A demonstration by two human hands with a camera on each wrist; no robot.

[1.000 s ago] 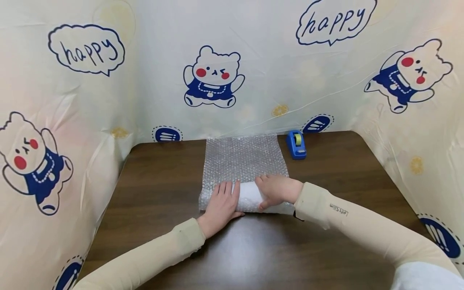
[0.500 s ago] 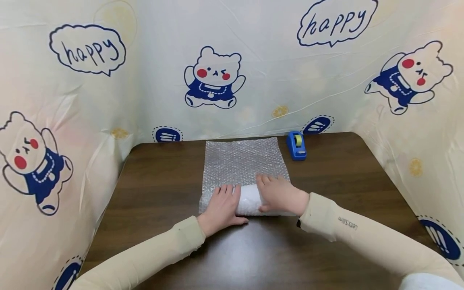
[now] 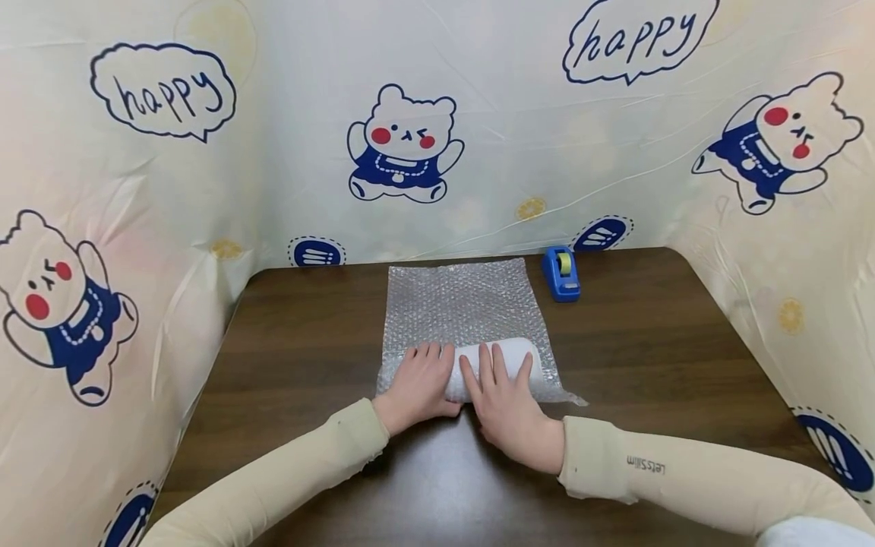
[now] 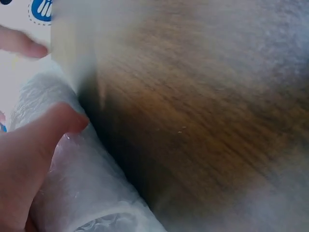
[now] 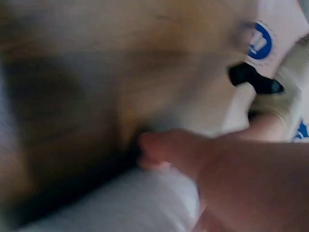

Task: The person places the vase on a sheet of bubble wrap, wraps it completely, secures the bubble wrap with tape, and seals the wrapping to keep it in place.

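A white, rounded cylinder (image 3: 518, 354) lies across the near part of a sheet of bubble wrap (image 3: 458, 300), with the wrap rolled over its left part. My left hand (image 3: 420, 380) grips this left part, fingers over the top and thumb along the near side. In the left wrist view the thumb (image 4: 70, 121) crosses the wrapped surface, while the other fingers are mostly hidden. The fingers of my right hand (image 3: 509, 410) are spread and fairly straight, resting on the cylinder's right half. The right wrist view is blurred.
A blue tape dispenser (image 3: 562, 275) with yellow tape stands at the back right of the dark wooden table (image 3: 307, 334). Behind and on both sides hangs a patterned cloth (image 3: 478, 114) with bears printed on it. Bubble wrap reaches the table's back edge.
My right hand has shifted back toward me and spread its fingers, uncovering the cylinder's right end. My left hand stays nearly in place. The bubble wrap's far edge has come slightly nearer.
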